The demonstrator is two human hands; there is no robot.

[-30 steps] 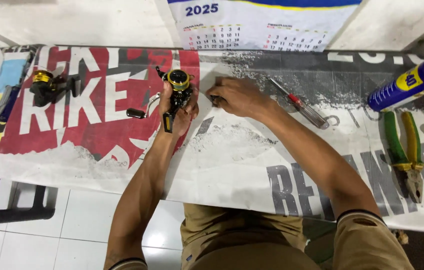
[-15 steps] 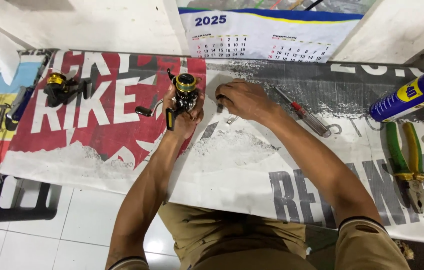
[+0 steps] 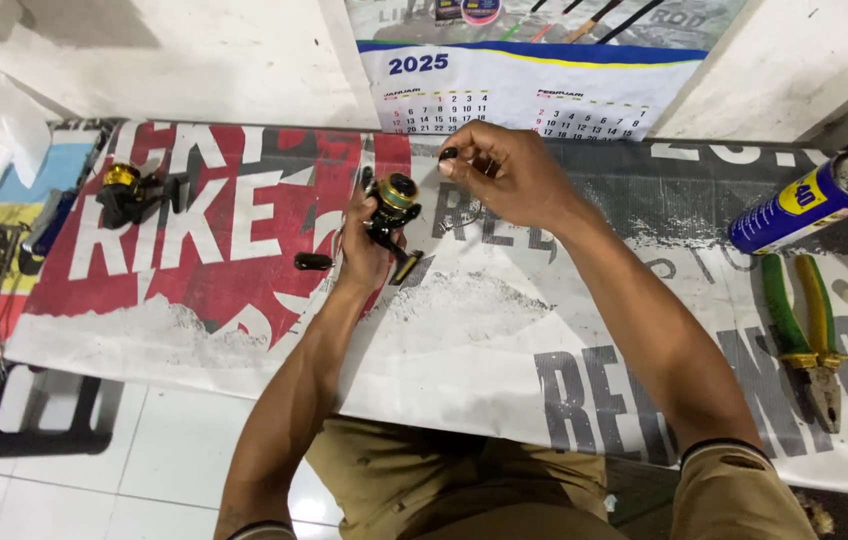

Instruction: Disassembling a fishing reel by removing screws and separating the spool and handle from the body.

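On the desk, one fishing reel lies far left. A second reel sits mid-desk in the left hand, the right hand just right of it. Spray can lies far right, pliers nearer.

Fishing reel: glossy black body, shiny gold metal spool.
Second reel: same black-and-gold gloss.
Counter cover: printed banner sheet, matt, scuffed and worn white.
Spray can: smooth glossy metal.
Pliers: dull metal, green-yellow plastic grips.
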